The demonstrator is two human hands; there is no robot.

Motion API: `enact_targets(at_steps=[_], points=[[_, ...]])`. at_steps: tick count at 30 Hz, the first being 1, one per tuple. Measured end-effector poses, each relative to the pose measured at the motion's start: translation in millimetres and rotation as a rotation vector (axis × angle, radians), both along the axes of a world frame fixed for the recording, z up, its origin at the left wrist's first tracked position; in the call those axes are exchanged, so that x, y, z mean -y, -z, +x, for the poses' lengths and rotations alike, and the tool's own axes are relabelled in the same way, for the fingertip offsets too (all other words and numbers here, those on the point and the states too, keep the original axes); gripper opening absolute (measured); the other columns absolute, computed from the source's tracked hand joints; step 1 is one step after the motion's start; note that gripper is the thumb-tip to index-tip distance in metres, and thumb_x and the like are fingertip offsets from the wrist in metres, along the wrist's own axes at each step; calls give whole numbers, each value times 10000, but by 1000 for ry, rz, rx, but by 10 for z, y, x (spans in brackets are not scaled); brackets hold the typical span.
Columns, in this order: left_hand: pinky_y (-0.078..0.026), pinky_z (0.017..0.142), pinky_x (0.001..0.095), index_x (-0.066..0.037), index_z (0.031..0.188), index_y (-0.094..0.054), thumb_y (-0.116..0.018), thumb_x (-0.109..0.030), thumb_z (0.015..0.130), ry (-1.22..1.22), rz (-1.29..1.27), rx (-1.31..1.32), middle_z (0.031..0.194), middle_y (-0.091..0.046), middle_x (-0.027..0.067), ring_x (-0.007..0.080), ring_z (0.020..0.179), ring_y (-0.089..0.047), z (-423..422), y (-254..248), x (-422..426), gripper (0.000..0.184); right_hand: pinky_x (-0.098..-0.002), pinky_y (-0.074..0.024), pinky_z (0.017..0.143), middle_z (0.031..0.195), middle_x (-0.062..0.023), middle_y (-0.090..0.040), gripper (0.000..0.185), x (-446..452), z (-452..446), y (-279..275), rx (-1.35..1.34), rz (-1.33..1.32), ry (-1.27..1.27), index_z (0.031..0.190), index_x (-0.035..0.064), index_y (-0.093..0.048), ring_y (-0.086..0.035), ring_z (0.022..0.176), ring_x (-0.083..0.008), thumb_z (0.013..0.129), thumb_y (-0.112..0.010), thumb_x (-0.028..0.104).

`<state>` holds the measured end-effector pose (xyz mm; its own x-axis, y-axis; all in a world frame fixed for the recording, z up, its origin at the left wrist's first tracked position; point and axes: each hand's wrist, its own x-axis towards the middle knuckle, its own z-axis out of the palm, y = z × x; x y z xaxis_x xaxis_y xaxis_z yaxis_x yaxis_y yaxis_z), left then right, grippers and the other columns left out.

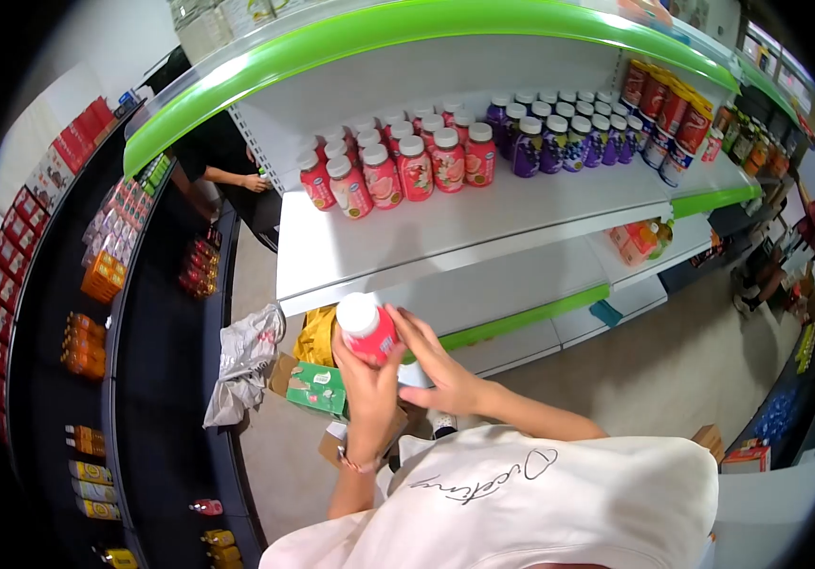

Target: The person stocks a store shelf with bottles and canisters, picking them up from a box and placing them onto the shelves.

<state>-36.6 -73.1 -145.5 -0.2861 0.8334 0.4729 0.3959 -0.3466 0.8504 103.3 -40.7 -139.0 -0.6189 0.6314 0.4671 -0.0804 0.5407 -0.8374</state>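
A small pink bottle with a white cap [376, 339] is held in front of the lower shelf, its cap tilted up toward me. My left hand [369, 394] wraps round its lower part, closed on it. The fingers of my right hand [445, 375] press against the bottle's right side. Something pale shows between my hands below the bottle; I cannot make out what it is. On the shelf [369, 251] ahead, pink bottles [416, 169] of the same look stand upright in rows. Purple-labelled bottles [554, 144] with white caps stand to their right.
Red-and-blue cans [682, 133] are stacked at the shelf's right. A green carton [317, 387], a yellow bag [315, 339] and a crumpled plastic bag [244, 365] lie below left. Dark shelves [170, 408] line the left. Another person's hand [256, 182] is behind the shelf's left end.
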Motion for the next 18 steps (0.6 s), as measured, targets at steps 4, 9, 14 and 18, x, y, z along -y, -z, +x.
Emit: enact_targets(at_steps=[4, 9, 14, 18], points=[[-436, 889, 374, 98, 1310, -301, -738, -158, 775, -10, -15, 96, 1173, -497, 233, 310, 1052, -535, -345, -120, -443, 736, -394, -351, 1008, 1432, -225, -286, 924, -400, -348, -86, 88, -121, 42, 1479, 23, -52, -348, 1242, -329, 811, -634, 284], [-472, 818, 346, 43, 1314, -324, -758, -153, 753, -19, -56, -40, 1156, -491, 190, 261, 996, -555, -639, -91, -978, 736, -344, -419, 878, 1347, -198, -392, 945, -768, -625, -278, 111, -177, 92, 1482, 36, -28, -447, 1127, -261, 832, -644, 338], [-474, 807, 351, 27, 1338, -286, -703, -93, 785, -93, 81, -231, 1241, -372, 206, 293, 962, -555, -725, 74, -1298, 703, -322, -378, 979, 1375, -166, -347, 960, -1107, -888, -44, -164, -421, -55, 1457, -24, -2, -388, 1252, -237, 843, -646, 336], [-455, 845, 410, 19, 1401, -217, -638, -34, 800, -135, 51, -258, 1293, -329, 250, 380, 1078, -485, -666, 121, -1416, 736, -288, -397, 939, 1292, -118, -418, 844, -1147, -874, -140, -332, -503, -99, 1446, 9, -95, -430, 1194, -178, 861, -616, 321]])
